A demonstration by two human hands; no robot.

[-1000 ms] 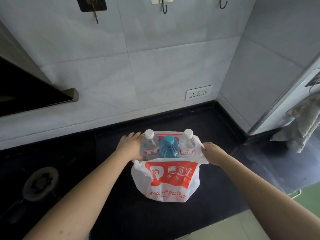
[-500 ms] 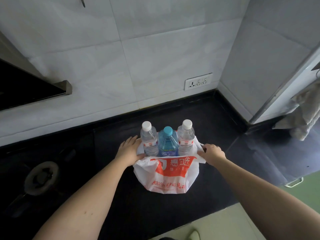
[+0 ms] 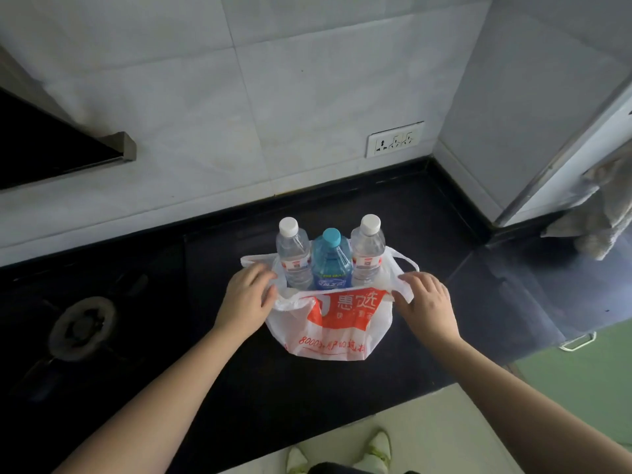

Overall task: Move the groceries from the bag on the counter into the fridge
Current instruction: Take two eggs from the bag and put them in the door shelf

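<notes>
The white and red bag (image 3: 330, 323) is hiding the lower halves of the three bottles (image 3: 331, 265) standing in it, and its creases are breaking up the red print so the characters are reading only in part. The left hand (image 3: 247, 299) and right hand (image 3: 425, 301) are covering the bag's rim at either side. The picture's edges are cutting off the dark hood (image 3: 51, 152), the hanging cloth (image 3: 596, 213) and the shoes (image 3: 372, 453)

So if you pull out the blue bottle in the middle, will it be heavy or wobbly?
The blue bottle looks full, so probably heavy for its size. Its plastic is smooth, maybe a bit slippery. It stands upright between two clear bottles, so lifting it out might tip those.
</notes>
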